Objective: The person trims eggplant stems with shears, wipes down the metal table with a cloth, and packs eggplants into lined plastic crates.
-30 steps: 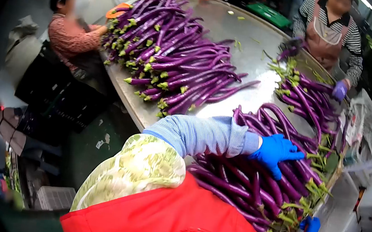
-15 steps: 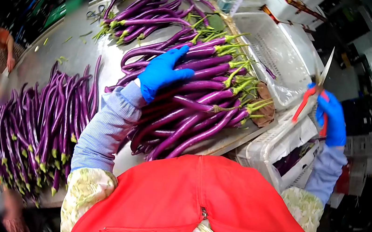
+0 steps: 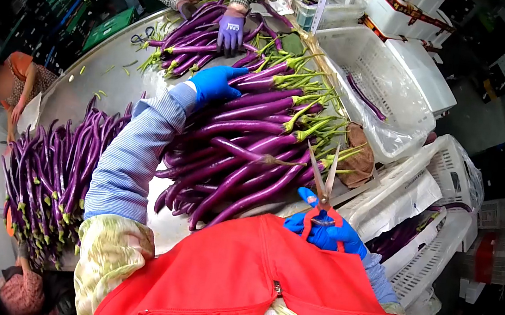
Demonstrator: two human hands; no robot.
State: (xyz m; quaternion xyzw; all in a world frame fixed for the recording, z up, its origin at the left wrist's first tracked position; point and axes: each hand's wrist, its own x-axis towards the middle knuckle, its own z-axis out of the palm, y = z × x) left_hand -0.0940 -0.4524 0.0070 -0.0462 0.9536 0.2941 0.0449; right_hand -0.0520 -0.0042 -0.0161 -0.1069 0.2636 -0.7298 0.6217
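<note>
A pile of long purple eggplants [image 3: 248,138] with green stems pointing right lies on the metal table in front of me. My left hand [image 3: 217,86], in a blue glove, rests on the far side of this pile with its fingers stretched over the eggplants. My right hand [image 3: 329,231], also blue-gloved, grips red-handled scissors [image 3: 324,192] close to my red apron. Their blades are spread and point away from me, near the stems at the pile's right edge.
More eggplants [image 3: 59,170] lie in a heap at left. Across the table, a co-worker's purple-gloved hand [image 3: 231,32] touches another bunch. A plastic-lined white crate [image 3: 406,130] holds an eggplant; another crate [image 3: 423,269] stands at lower right. Foam boxes [image 3: 405,15] are stacked behind.
My right hand has brought the scissors from the far right in to the pile's edge beside my apron. My left hand has slid toward the pile's far side.
</note>
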